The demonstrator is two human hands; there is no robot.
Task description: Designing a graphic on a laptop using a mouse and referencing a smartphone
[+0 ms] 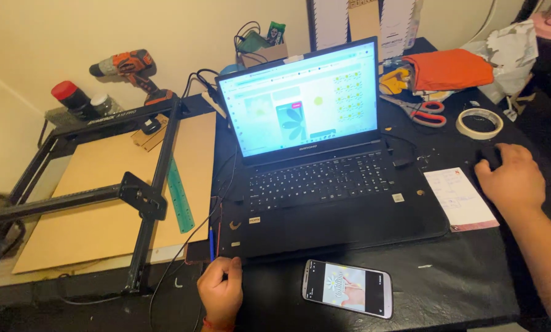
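An open black laptop point(325, 203) sits in the middle of a black table, its screen showing a design page with a flower picture. My right hand point(510, 178) lies over a black mouse point(489, 157) to the laptop's right. My left hand point(221, 292) rests as a loose fist on the table at the laptop's front left corner, holding nothing. A smartphone point(348, 288) with a lit screen lies flat just in front of the laptop, between my hands.
A black frame machine point(141, 198) stands over a brown board point(97, 184) at left, with a green ruler point(180, 195). A cordless drill point(134, 67), scissors point(424, 112), a tape roll point(479, 123), an orange cloth point(451, 69) and a white notepad point(460, 198) lie around.
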